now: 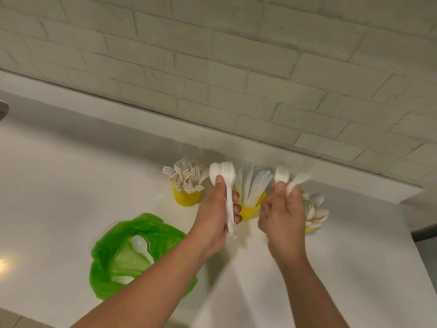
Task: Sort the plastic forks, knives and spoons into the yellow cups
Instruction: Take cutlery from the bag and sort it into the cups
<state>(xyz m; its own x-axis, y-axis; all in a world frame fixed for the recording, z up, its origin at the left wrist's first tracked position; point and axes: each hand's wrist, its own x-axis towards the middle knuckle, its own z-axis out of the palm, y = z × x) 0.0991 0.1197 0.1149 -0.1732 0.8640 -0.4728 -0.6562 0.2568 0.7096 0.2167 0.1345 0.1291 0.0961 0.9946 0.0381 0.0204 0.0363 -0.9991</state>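
Three yellow cups stand in a row on the white counter: one with forks (185,197), one with knives (251,209), one with spoons (308,229) mostly hidden behind my right hand. My left hand (216,211) grips a bundle of white cutlery (224,176), a spoon and a fork head sticking up, in front of the knife cup. My right hand (282,214) pinches a spoon and another blurred white piece (287,177) at the fingertips, between the knife and spoon cups.
A green plastic bag (132,254) with more white cutlery inside lies on the counter at the lower left, under my left forearm. A white brick wall runs behind the cups. The counter's edge drops off at the right.
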